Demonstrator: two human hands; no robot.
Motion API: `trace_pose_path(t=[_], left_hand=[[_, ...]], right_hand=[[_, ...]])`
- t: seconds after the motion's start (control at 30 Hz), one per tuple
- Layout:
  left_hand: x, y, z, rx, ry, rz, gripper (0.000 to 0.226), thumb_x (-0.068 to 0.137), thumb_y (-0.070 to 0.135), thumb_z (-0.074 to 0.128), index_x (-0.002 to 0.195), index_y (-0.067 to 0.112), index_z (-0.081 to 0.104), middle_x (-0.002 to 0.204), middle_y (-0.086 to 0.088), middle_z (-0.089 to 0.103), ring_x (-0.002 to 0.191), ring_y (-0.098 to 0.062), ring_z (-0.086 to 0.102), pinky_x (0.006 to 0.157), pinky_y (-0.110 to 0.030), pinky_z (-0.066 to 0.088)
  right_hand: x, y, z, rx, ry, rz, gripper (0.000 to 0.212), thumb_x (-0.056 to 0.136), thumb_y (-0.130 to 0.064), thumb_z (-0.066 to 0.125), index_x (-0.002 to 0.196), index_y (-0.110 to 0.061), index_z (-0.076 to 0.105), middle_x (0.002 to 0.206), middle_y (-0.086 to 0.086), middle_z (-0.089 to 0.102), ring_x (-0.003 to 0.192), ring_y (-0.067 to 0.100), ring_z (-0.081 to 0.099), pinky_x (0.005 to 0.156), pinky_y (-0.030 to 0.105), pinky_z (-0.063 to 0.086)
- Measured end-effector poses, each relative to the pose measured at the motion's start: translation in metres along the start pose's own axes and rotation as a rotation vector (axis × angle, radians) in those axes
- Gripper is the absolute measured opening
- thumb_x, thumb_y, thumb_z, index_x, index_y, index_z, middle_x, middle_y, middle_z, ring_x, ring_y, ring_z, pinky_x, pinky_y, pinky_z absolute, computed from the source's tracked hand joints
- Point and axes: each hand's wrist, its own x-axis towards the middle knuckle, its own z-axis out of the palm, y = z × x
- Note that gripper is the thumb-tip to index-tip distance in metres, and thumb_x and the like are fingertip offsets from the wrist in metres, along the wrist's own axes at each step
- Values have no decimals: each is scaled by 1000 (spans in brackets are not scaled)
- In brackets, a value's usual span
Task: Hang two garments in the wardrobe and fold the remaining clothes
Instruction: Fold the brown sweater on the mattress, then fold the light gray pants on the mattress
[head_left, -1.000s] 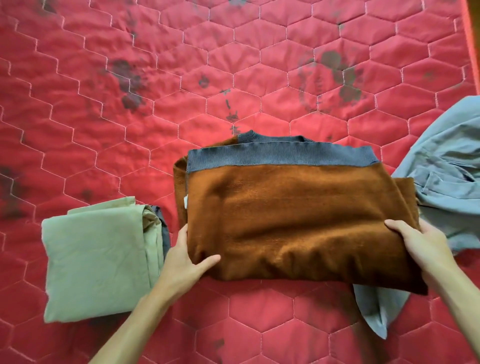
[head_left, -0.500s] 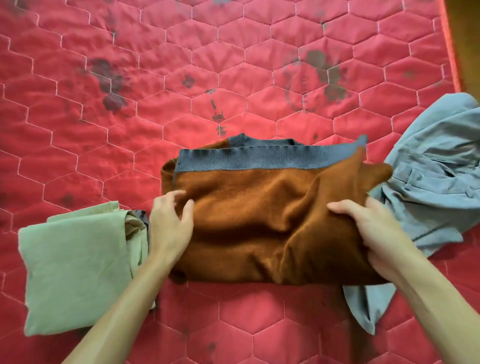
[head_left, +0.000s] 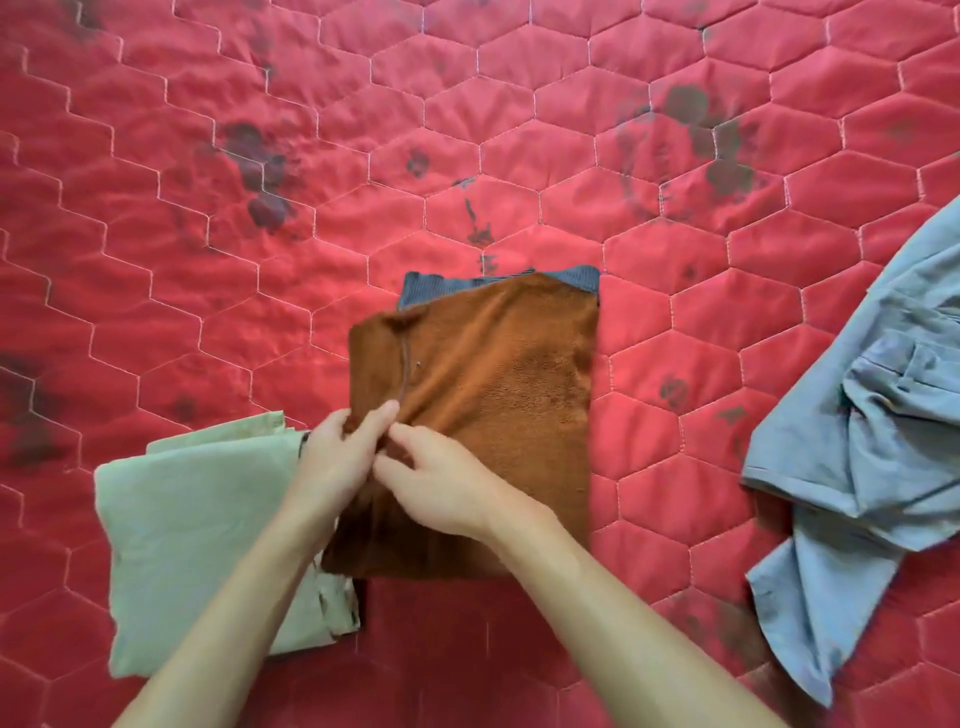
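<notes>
A brown fleece sweater (head_left: 498, 395) with a grey ribbed hem lies folded into a narrow upright rectangle in the middle of the red quilt. My left hand (head_left: 337, 462) and my right hand (head_left: 441, 483) meet at its left edge, the fingers of both pinching the brown cloth there. A folded pale green garment (head_left: 197, 545) lies just left of the sweater, partly under my left forearm. A blue-grey shirt (head_left: 872, 467) lies crumpled at the right, apart from the sweater.
The red quilted bedcover (head_left: 260, 260) with hexagon stitching and dark stains spreads on all sides. Its far half holds no clothes.
The sweater's right half has been folded over to the left, halving its width. My right hand crossed over to join the left hand at the left edge. The blue shirt no longer touches the sweater.
</notes>
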Motion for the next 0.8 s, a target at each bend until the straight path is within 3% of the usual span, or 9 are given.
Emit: trace_pose_path(t=[0.1, 0.17, 0.2, 0.3, 0.4, 0.53, 0.6, 0.7, 0.8], left_hand=[[17, -29, 23, 277, 50, -38, 58, 92, 45, 62, 134, 7, 49, 127, -19, 58, 122, -35, 54, 100, -40, 42], [20, -37, 45, 408, 135, -19, 66, 97, 45, 52, 143, 2, 34, 135, -28, 45, 129, -43, 43, 106, -46, 35], [19, -36, 55, 448, 186, 0, 64, 100, 44, 47, 144, 1, 31, 135, -29, 43, 128, -44, 42, 104, -49, 36], [11, -39, 70, 474, 263, 51, 62, 102, 45, 37, 145, 1, 30, 133, -26, 46, 122, -44, 48, 96, -51, 41], [6, -48, 67, 490, 236, 61, 72, 101, 56, 29, 148, 1, 26, 134, -26, 48, 118, -46, 52, 96, -51, 42], [-27, -74, 76, 566, 203, 37, 78, 99, 58, 28, 150, -1, 21, 134, -27, 47, 118, -47, 53, 93, -53, 45], [-49, -85, 88, 613, 231, 38, 78, 99, 50, 37, 153, -2, 16, 134, -30, 45, 117, -49, 52, 89, -56, 46], [-62, -90, 104, 685, 316, 99, 80, 95, 33, 52, 155, -3, 13, 149, -36, 28, 132, -51, 38, 104, -61, 36], [-66, -78, 110, 784, 329, 352, 75, 94, 23, 51, 157, 3, 16, 160, -31, 12, 147, -45, 19, 117, -58, 21]], right_hand=[[-13, 55, -9, -129, 428, 7, 34, 87, -11, 53, 118, -13, 65, 117, 13, 62, 114, 30, 55, 104, 44, 42], [-32, 86, -25, -204, 743, 150, 48, 86, -14, 63, 134, -13, 54, 132, 10, 50, 125, 29, 46, 111, 45, 36], [-40, 100, -32, -245, 802, 249, 58, 86, -24, 69, 140, -14, 47, 138, 11, 43, 129, 29, 41, 113, 44, 32], [-54, 125, -46, -77, 673, 415, 86, 81, -52, 74, 148, -16, 35, 141, 9, 42, 135, 27, 41, 114, 39, 32], [-60, 132, -43, 105, 522, 411, 69, 88, -52, 66, 142, -19, 39, 132, 2, 61, 122, 23, 58, 102, 36, 44], [-84, 142, -29, 77, 511, 464, 60, 94, -49, 60, 140, -16, 40, 130, 5, 65, 122, 27, 58, 98, 36, 45], [-103, 150, -17, 95, 484, 500, 57, 94, -49, 59, 138, -17, 41, 130, 4, 65, 122, 26, 58, 96, 35, 45], [-123, 164, -6, 89, 504, 516, 60, 91, -56, 59, 136, -19, 43, 131, 2, 64, 122, 23, 58, 99, 37, 46], [-131, 170, -11, 37, 565, 470, 64, 87, -59, 63, 135, -22, 47, 130, -4, 60, 116, 16, 59, 100, 37, 46]])
